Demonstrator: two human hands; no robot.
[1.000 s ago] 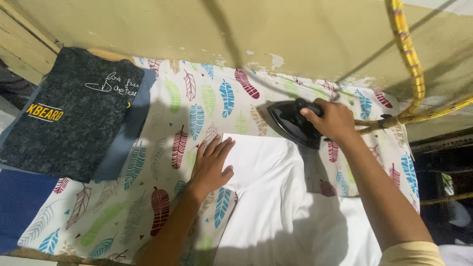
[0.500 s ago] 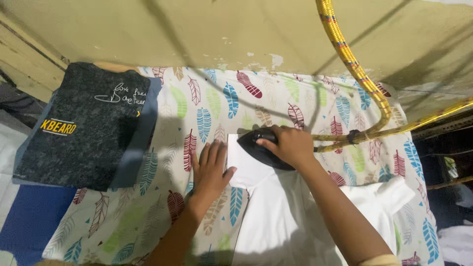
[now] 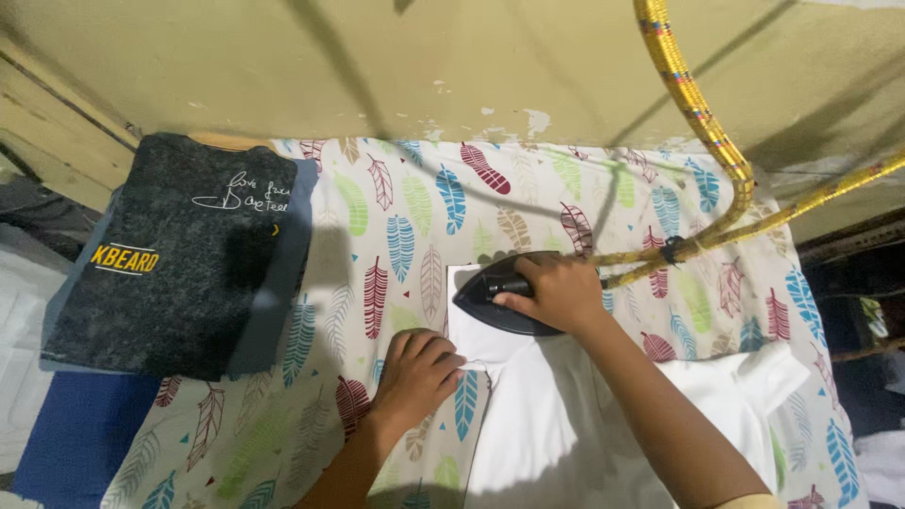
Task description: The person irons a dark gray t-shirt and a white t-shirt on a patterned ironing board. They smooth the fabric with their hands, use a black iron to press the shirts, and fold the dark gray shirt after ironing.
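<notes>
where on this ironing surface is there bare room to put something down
Free: the leaf-print cover between the folded dark shirt and the iron, and the strip along the wall above the iron. Crowded: the middle, where the right hand grips the iron, the left hand pins the white garment, and the yellow cord crosses.

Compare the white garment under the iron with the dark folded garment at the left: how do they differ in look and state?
The white garment lies spread out under the iron and both hands; the dark folded garment lies untouched. The white garment looks plain; the dark folded garment carries printing. Both rest on the feather-patterned cloth.
</notes>
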